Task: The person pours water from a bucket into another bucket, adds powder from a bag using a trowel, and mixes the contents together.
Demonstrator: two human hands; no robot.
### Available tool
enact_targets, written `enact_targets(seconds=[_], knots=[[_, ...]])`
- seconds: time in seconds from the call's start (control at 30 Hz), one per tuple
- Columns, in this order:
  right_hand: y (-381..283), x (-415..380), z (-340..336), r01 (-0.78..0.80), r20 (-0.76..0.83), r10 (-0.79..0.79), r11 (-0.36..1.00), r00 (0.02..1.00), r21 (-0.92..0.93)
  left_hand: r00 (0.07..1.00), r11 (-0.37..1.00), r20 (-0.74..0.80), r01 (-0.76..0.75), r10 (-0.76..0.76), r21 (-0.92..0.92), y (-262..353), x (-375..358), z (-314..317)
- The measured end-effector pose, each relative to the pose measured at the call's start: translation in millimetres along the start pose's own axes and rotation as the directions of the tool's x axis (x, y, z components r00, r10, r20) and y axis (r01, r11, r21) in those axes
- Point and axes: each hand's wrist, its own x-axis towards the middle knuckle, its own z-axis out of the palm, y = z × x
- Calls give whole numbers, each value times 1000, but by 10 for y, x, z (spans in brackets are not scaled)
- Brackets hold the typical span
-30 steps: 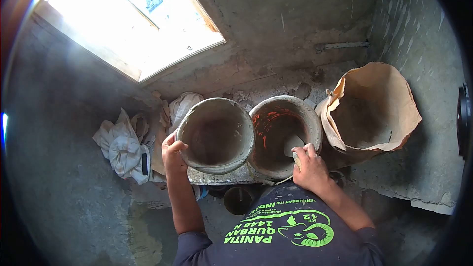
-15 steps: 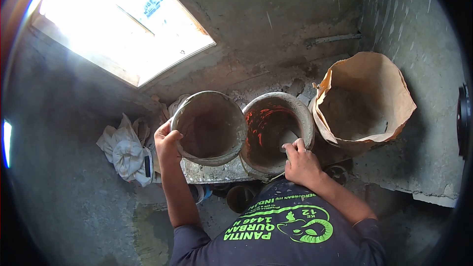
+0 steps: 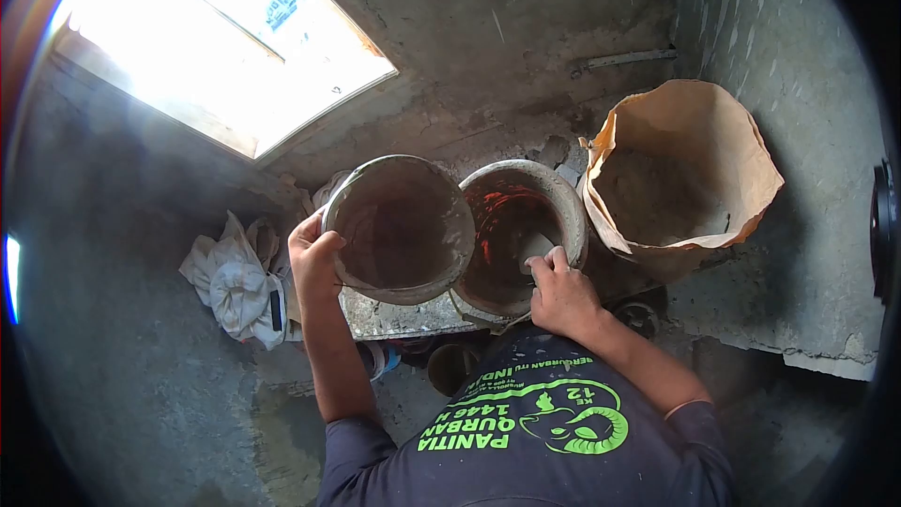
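Note:
A grey, mortar-coated bucket (image 3: 404,297) is tilted with its mouth facing me. My left hand (image 3: 314,258) grips its left rim, thumb over the edge. Its right side overlaps a second bucket (image 3: 574,211), whose inner wall shows orange-red streaks through grey residue. Over the near right rim of that second bucket, my right hand (image 3: 566,299) is closed around a tool with a flat, pale grey blade (image 3: 537,247), like a scraper or small trowel. The blade points into the bucket; the handle is hidden in my fingers.
To the right stands an open brown paper sack (image 3: 694,117) with grey powder inside. A crumpled white sack (image 3: 235,286) lies at left. Beneath the rough concrete ledge (image 3: 394,317) is a small round container (image 3: 452,368). A bright window (image 3: 225,47) and a wall pipe (image 3: 629,58) are beyond.
The camera view has shifted slightly. The left bucket sits a little closer over the second one, and my right hand with the blade has moved slightly left and up.

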Motion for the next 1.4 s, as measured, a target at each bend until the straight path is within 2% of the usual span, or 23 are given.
enact_targets(seconds=[0.37,0.7,0.77,0.87,0.9,0.97,1.03,1.17,1.23,1.3,1.37,1.4], knots=[[3,-1,20,-28,31,29,999,999,-17,1000,999,13,-19,19,-33,93,29,125],[-17,-13,47,-33,-22,33,999,999,2,1000,995,-22,8,-10,-98,-18,36,-59],[-33,-29,47,-42,-24,42,999,999,-8,998,991,-50,29,-36,-130,-120,50,-264],[-38,-20,45,-26,-44,26,1000,999,-12,973,941,-56,200,-223,-273,-337,90,-745],[-43,-20,46,-37,-29,36,999,999,-20,973,940,-54,200,-223,-275,-432,63,-852],[-37,-1,47,-53,-29,52,998,998,-32,953,852,-134,173,-271,-494,-705,38,-1081],[-28,-2,85,-41,-52,39,998,998,-37,950,788,-81,199,-300,-583,-1254,52,-1657],[-76,24,57,-72,-49,69,996,996,-59,940,649,-148,92,-306,-755,-1400,-133,-1556],[-65,14,75,-62,-43,59,996,997,-69,824,722,-397,21,-404,-692,-1584,-169,-1626],[-29,9,111,-66,-56,62,995,996,-76,793,715,-484,-90,-370,-693,-1826,-182,-1709],[-56,14,148,-92,-93,84,992,992,-89,774,770,-545,-122,-322,-627,-2138,-257,-1871],[-97,21,136,-124,-63,120,990,991,-74,772,744,-532,-117,-349,-658,-2278,-300,-1962]])
